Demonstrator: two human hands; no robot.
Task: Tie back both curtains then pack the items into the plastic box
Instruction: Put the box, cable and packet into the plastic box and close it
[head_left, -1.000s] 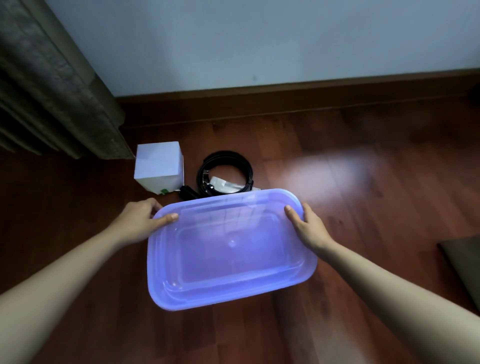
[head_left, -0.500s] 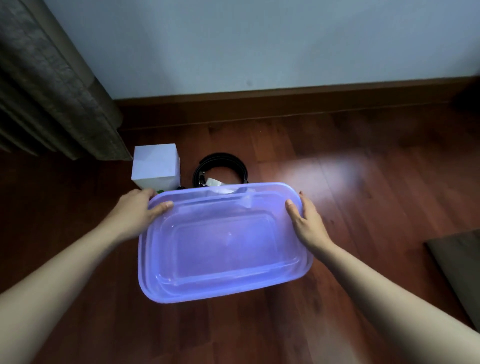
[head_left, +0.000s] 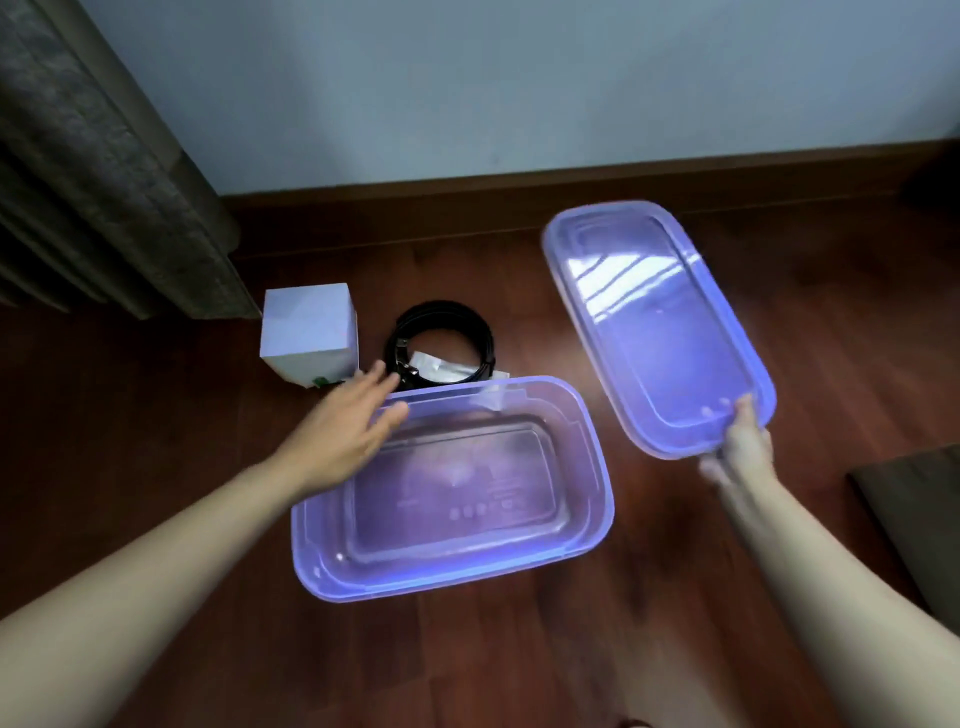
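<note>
Right hand (head_left: 743, 447) pinching lid (head_left: 660, 332) by near edge, lid tilting right of open plastic box (head_left: 602, 483) on floor. Left hand (head_left: 353, 421) hovering flat, fingers spread, empty, over box's far-left corner beside white carton (head_left: 309, 327), black coil (head_left: 441, 332). Risk: edge pinch slipping, lid dropping; coil unwinding when lifted.

Blurred right hand (head_left: 740, 452), edge-cropped curtain (head_left: 104, 182)

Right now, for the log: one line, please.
lid: off, in right hand | box: open, empty | left hand: open | white carton, black coil: unpacked
</note>
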